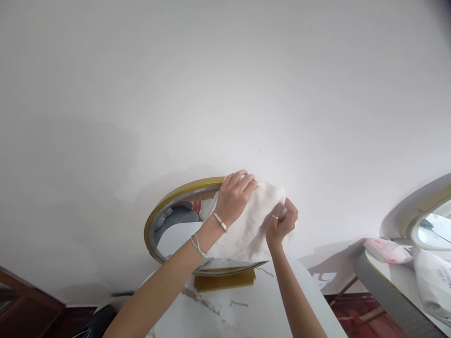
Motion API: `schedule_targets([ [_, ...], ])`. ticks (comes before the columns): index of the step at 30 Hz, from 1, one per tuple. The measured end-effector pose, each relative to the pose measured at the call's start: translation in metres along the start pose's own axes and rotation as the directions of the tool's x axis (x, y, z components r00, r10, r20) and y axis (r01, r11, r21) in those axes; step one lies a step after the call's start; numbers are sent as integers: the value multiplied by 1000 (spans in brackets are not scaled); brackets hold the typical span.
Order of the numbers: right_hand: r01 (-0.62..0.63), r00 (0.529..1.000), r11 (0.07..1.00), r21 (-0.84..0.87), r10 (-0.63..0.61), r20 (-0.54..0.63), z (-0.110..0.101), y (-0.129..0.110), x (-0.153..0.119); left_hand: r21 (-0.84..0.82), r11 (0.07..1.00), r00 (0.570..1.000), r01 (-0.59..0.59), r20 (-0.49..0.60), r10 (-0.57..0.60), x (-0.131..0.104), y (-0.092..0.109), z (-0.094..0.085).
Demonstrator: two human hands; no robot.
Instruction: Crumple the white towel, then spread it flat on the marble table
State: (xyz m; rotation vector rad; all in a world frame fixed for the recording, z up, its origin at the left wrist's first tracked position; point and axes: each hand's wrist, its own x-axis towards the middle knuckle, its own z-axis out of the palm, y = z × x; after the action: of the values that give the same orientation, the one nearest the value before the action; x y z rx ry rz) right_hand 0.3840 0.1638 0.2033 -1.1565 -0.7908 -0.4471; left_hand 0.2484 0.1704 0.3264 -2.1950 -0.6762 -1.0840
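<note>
A round mirror (178, 232) with a gold rim stands on a gold base (224, 280) on a white marbled table. Over its right part hangs a white cloth (243, 234), which hides that side of the rim. My left hand (234, 195) is closed on the cloth at the mirror's top edge, its fingers bent over the rim. At the right edge, my right hand (282, 220) pinches the cloth, with the thumb toward me. Bracelets circle my left wrist, and a ring shows on my right hand.
The marbled tabletop (225, 310) spreads below the mirror, against a white wall (225, 84). To the right, a second table carries a pink-and-white packet (387, 250), a white bag (435, 281) and another gold-rimmed mirror (437, 225). Brown wooden furniture (30, 305) stands at lower left.
</note>
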Motion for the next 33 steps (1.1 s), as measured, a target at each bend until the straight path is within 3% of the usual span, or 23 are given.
schedule_targets([
  [4, 200, 978, 979, 39, -202, 46, 14, -27, 11, 9, 976, 973, 217, -79, -215, -15, -29, -31],
  [8, 438, 881, 893, 107, -450, 149, 32, -71, 15, -47, 908, 905, 416, -77, -418, -41, -57, -56],
  [11, 569, 769, 814, 117, -576, 275, 41, -98, 10, 33, 902, 899, 431, -95, -427, -56, -58, -58],
  [14, 617, 729, 781, 91, -612, 308, 47, -104, 7, 101, 926, 931, 365, -60, -360, -60, -47, -48],
  [17, 600, 750, 798, 59, -587, 306, 47, -91, 11, 92, 939, 943, 332, -21, -331, -51, -34, -34],
  [20, 533, 821, 846, 38, -527, 221, 40, -66, 17, 70, 963, 965, 259, 14, -260, -33, -18, -17],
  [24, 321, 942, 946, -31, -316, 110, 22, -29, 15, 23, 997, 994, 71, 82, -73, -9, 13, 9],
  [26, 186, 980, 981, -53, -182, 84, 12, -14, 9, 14, 1000, 991, -11, 136, 9, 0, 28, 21],
  [29, -1, 998, 999, -47, 4, 61, -1, -1, 3, 19, 996, 964, -89, 252, 81, 14, 43, 30],
  [33, -162, 985, 987, 6, 161, 55, -6, -5, 8, 17, 998, 949, -55, 313, 46, 33, 43, 27],
])
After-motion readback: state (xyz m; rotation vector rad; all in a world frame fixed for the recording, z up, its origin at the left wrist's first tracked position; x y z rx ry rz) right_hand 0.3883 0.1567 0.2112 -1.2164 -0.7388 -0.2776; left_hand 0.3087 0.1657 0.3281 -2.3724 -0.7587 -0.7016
